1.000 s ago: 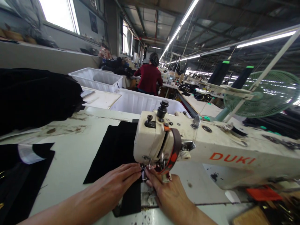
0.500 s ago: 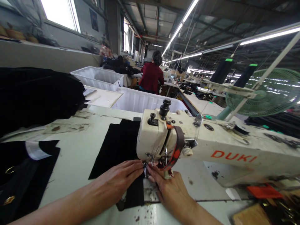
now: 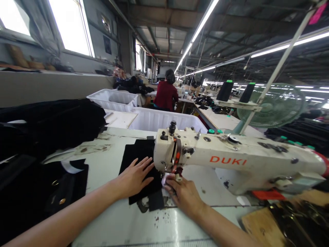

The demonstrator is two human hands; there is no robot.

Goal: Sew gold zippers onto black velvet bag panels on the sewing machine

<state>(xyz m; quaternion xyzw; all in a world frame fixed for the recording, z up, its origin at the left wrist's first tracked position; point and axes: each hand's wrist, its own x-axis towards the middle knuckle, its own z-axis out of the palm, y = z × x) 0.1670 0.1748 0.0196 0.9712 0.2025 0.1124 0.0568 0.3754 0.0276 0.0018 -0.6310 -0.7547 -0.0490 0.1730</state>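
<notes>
Just left of the sewing machine (image 3: 200, 151), the left hand (image 3: 135, 180) spreads wide, maybe to hold black cloth (image 3: 137, 149) flat; I can't tell the right hand (image 3: 186, 195)'s grip.

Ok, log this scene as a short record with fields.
sewing machine: cream, marked DUKI in orange
left hand: fingers spread, palm down on black fabric
right hand: fingertips close under the machine's head; grip hard to make out
far left: dark cloth pile
behind machine: white bin
right background: green fan, two thread cones
co-worker: dark red top, back turned
</notes>
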